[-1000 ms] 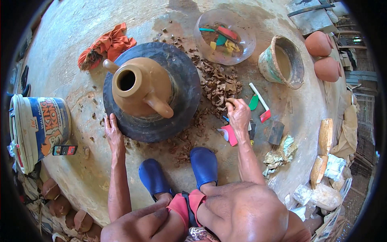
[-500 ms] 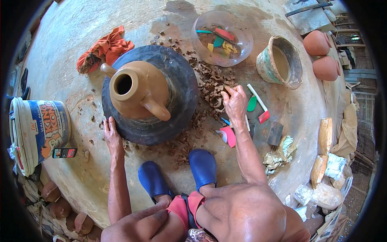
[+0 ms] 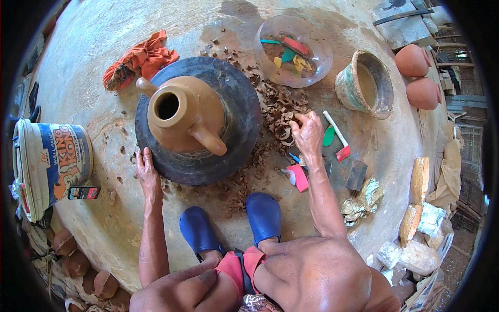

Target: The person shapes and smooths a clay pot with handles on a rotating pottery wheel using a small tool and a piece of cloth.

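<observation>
A brown clay jug [image 3: 189, 114] with a round mouth and two spout-like arms stands upright on a dark round turning wheel [image 3: 241, 151]. My left hand [image 3: 149, 171] lies at the wheel's near left edge, fingers stretched out and holding nothing. To the right of the wheel, my right hand [image 3: 310, 136] hovers low over a heap of curled clay shavings [image 3: 275, 106]. Its fingers are bent in, thumb and forefinger close together at the heap. Whatever they pinch, if anything, is too small to make out.
Beyond the shavings sits a clear basin [image 3: 317, 73] with coloured scrapers. Near my right wrist lie a pink-and-white scraper [image 3: 297, 178], a green scraper [image 3: 328, 135] and a white-handled tool [image 3: 337, 130]. A crusted pot [image 3: 348, 86], an orange cloth [image 3: 148, 60] and a paint bucket [image 3: 67, 156] surround the wheel.
The whole view has shifted slightly. My right hand's fingers have curled in more over the shavings. My left hand stays at the wheel's edge.
</observation>
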`<state>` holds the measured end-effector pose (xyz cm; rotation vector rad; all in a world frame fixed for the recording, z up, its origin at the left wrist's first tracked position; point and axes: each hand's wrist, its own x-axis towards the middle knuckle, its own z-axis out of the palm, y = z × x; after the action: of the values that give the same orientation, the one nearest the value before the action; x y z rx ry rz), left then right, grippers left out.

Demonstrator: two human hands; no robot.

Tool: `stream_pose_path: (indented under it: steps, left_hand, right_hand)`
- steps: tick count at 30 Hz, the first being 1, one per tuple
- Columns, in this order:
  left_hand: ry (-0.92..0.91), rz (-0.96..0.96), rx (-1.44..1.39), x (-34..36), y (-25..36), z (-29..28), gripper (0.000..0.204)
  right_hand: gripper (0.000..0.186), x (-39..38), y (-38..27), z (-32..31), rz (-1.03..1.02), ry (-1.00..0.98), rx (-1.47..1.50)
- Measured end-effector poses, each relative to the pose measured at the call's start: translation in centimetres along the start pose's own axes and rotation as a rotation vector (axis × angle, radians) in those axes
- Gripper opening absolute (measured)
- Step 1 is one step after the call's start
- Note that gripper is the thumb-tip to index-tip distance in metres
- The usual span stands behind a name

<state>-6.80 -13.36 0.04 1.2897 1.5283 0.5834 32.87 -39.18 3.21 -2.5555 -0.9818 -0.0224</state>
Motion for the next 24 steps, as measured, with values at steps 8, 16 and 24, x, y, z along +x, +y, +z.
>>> stream_pose_path:
  steps: [8, 16, 24]
  left_hand:
    - [-0.034, -0.019, -0.058, -0.4, 0.4, 0.2, 0.082]
    - [-0.003, -0.031, -0.049, -1.1, 1.3, 0.6, 0.086]
    - [-0.002, 0.005, -0.032, -0.8, 0.9, 0.4, 0.086]
  right_hand:
    - [0.017, 0.5, 0.8, 0.7, 0.092, -0.011, 0.079]
    - [0.010, 0.0, 0.3, 0.7, 0.067, 0.031, 0.049]
    - [0.016, 0.4, 0.0, -0.8, 0.160, 0.086, 0.402]
